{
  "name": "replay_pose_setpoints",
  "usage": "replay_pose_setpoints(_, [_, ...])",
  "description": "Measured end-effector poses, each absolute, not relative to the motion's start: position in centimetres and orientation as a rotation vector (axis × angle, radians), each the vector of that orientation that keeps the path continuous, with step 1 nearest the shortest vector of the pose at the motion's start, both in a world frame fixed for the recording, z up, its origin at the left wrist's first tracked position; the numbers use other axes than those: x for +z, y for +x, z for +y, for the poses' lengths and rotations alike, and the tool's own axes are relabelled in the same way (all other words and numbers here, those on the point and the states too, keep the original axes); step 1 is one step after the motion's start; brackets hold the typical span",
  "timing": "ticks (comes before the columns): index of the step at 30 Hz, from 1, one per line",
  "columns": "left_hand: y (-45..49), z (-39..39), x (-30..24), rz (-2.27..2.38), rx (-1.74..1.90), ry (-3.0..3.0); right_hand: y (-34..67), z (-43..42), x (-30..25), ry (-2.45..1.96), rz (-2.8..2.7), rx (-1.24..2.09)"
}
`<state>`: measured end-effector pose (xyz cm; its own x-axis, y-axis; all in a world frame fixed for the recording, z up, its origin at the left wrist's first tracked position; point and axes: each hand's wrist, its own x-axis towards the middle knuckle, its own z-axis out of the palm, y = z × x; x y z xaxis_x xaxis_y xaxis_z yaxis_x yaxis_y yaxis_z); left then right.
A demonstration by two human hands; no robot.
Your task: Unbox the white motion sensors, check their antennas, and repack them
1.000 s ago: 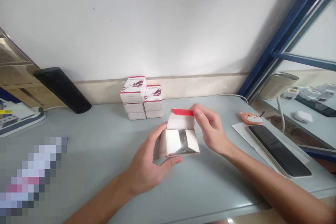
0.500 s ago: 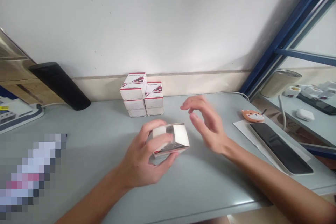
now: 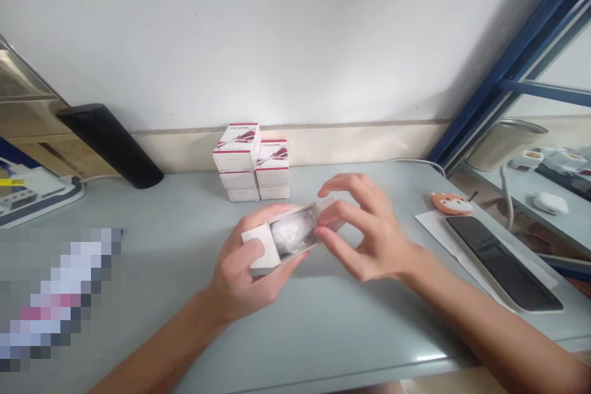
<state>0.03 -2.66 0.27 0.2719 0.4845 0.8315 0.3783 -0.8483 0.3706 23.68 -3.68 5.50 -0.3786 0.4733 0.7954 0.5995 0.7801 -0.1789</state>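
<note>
My left hand (image 3: pixel 244 271) is wrapped round a small white carton (image 3: pixel 277 243) with a clear window, held tilted a little above the grey table (image 3: pixel 323 332). A pale wrapped item shows inside the carton. My right hand (image 3: pixel 364 228) pinches the carton's right end with thumb and forefinger, the other fingers curled above it. A stack of several white-and-red boxes (image 3: pixel 252 163) stands against the wall just behind the hands.
A black cylinder (image 3: pixel 111 144) leans at the back left. At the right lie a phone (image 3: pixel 503 261) on a white sheet and an orange animal-shaped piece (image 3: pixel 452 203). A blurred patch covers the near left. The table's front edge runs close below my arms.
The carton's red flap was raised a second ago and is now shut. My left hand turned the carton on its side. My right hand let go, hovered open, then came back onto the right end.
</note>
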Motion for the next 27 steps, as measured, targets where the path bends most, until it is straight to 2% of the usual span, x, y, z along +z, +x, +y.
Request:
replay_pose_setpoints(3, [0.1,-2.3,0.6,0.729,1.818,2.558,23.4,-3.7,5.5,-0.874,-2.026,-0.02])
replay_pose_setpoints(5, [-0.1,-2.0,0.8,0.693,1.814,2.678,23.3,-3.7,5.4,-0.933,-2.031,0.013])
replay_pose_setpoints(13, [-0.8,-1.4,2.2,0.466,1.57,3.184,23.0,-2.5,3.2,-1.055,-2.045,-0.216])
replay_pose_setpoints(20, [-0.3,-0.9,2.0,0.861,1.322,3.033,24.1,-1.6,3.5,-1.14,-1.943,-0.385])
replay_pose_setpoints(22, [-0.5,-0.5,1.7,0.975,1.261,2.995,25.3,-1.1,4.2,-1.172,-1.82,-0.211])
replay_pose_setpoints(27, [-1.4,0.5,1.7,0.943,1.323,3.042,27.6,0.7,4.5,-1.157,-1.461,0.62])
